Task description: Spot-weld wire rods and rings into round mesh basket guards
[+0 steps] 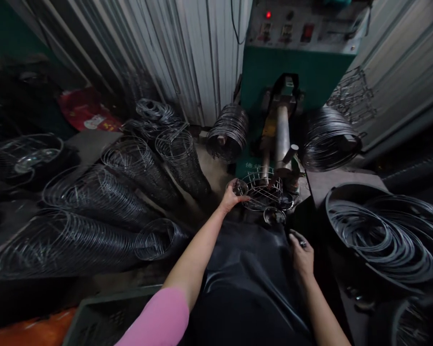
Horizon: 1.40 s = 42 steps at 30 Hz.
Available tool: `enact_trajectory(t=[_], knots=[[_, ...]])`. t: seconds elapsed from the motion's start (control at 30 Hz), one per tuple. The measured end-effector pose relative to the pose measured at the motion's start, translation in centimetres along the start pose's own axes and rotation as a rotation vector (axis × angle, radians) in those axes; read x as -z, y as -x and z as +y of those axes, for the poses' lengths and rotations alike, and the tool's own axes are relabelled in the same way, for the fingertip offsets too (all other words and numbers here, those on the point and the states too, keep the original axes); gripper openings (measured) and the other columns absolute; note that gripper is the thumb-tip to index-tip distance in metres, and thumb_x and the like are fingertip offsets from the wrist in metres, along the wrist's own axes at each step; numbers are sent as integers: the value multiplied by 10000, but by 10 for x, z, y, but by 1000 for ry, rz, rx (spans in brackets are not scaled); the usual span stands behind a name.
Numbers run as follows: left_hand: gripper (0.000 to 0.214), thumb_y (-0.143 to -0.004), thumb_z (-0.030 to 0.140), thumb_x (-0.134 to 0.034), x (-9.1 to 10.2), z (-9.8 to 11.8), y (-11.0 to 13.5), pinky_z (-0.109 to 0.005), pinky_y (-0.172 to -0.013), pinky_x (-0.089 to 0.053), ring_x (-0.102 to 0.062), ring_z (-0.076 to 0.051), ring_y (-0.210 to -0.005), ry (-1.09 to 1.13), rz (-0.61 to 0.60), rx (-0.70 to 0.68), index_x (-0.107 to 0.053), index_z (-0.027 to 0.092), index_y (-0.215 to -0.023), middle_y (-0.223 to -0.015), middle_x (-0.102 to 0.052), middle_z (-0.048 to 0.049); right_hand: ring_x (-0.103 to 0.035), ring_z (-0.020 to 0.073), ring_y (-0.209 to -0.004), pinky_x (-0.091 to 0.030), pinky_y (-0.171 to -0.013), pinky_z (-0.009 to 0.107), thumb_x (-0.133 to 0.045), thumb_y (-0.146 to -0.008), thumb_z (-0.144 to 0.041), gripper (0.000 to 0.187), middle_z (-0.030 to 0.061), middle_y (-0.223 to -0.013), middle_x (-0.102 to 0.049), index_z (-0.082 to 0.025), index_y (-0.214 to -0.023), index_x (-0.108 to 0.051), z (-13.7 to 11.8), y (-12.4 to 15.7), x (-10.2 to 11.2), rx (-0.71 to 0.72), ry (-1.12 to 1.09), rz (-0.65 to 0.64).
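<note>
My left hand (231, 194) reaches forward and grips the left rim of a round wire basket frame (262, 192) that sits at the foot of a green welding machine (296, 72). My right hand (301, 254) rests low beside my black apron (245, 283), fingers curled around a small dark piece I cannot make out. A small wire ring (274, 216) lies just in front of the basket frame.
Long stacks of nested wire baskets (94, 192) lie on the left. A black tub of loose wire rings (386, 235) stands at the right. Bundles of rings (229, 129) hang on both sides of the machine. A grey crate (104, 317) sits near my left elbow.
</note>
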<state>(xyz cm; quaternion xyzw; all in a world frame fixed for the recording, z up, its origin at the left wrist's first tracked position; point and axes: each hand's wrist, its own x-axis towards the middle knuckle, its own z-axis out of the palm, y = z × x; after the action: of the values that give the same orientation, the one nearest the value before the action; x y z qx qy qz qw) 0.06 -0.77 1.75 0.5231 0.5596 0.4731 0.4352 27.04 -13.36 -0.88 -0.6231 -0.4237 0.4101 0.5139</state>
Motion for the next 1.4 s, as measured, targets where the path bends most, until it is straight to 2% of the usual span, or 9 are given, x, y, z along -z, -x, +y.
enact_trajectory(t=[0.07, 0.17, 0.33, 0.47, 0.67, 0.9, 1.1, 1.23, 1.4], knots=[[1008, -527, 380, -782, 4, 2, 3, -372, -972, -405, -477, -209, -1177, 133, -9, -20, -226, 147, -1334, -1319, -437, -149, -631, 239, -786, -508, -696, 375, -636, -658, -419, 268, 82, -823, -685, -196, -801, -680, 5, 11, 4, 119, 231, -67], [1021, -498, 428, -782, 17, 6, 20, -357, -976, -399, -480, -220, -1166, 146, -41, -96, -250, 120, -1314, -1317, -420, -165, -646, 251, -776, -510, -712, 385, -563, -708, -419, 255, 92, -815, -690, -207, -774, -688, -11, 20, 10, 225, 408, -210], [988, -460, 421, -797, 26, 32, 61, -404, -1007, -352, -427, -261, -1188, -334, -102, -286, -339, 172, -1299, -1281, -422, -122, -640, 201, -767, -490, -683, 298, -564, -745, -327, 226, 41, -842, -689, -223, -930, -642, -92, 16, -4, 376, 584, -458], [990, -429, 403, -799, 11, 69, 83, -453, -1035, -277, -371, -301, -1201, -673, -193, -415, -374, 194, -1298, -1258, -420, -118, -598, 163, -612, -421, -528, 228, -606, -647, -193, 164, -10, -678, -646, -223, -807, -587, -131, 4, -34, 426, 768, -529], [926, -495, 368, -749, -4, 93, 92, -456, -1018, -243, -354, -305, -1197, -840, -214, -422, -343, 226, -1315, -1271, -420, -111, -607, 178, -675, -450, -594, 257, -515, -697, -141, 150, 17, -734, -649, -217, -799, -595, -113, 8, -58, 513, 736, -286], [941, -478, 449, -760, -1, 84, 89, -429, -1006, -270, -367, -294, -1190, -791, -212, -372, -360, 204, -1294, -1274, -424, -116, -631, 176, -807, -496, -732, 287, -474, -795, -177, 224, 49, -878, -673, -216, -895, -671, -98, 12, -50, 618, 562, -444], [935, -474, 412, -771, -5, 88, 90, -422, -1007, -273, -368, -293, -1192, -775, -224, -360, -358, 208, -1288, -1274, -425, -108, -636, 192, -836, -503, -717, 290, -512, -767, -154, 242, 44, -913, -682, -229, -921, -683, -99, 16, -54, 578, 713, -298], [936, -470, 411, -777, -4, 88, 94, -446, -1007, -269, -372, -305, -1186, -789, -235, -358, -364, 199, -1283, -1266, -427, -116, -640, 186, -850, -501, -756, 291, -509, -778, -150, 231, 42, -897, -691, -208, -929, -674, -98, 14, -53, 530, 677, -434], [933, -470, 415, -783, 2, 85, 95, -429, -994, -308, -400, -293, -1161, -755, -240, -325, -370, 201, -1279, -1236, -441, -110, -624, 190, -895, -497, -779, 306, -509, -815, -198, 259, 78, -975, -664, -183, -1039, -638, -110, 14, -44, 625, 680, -628]])
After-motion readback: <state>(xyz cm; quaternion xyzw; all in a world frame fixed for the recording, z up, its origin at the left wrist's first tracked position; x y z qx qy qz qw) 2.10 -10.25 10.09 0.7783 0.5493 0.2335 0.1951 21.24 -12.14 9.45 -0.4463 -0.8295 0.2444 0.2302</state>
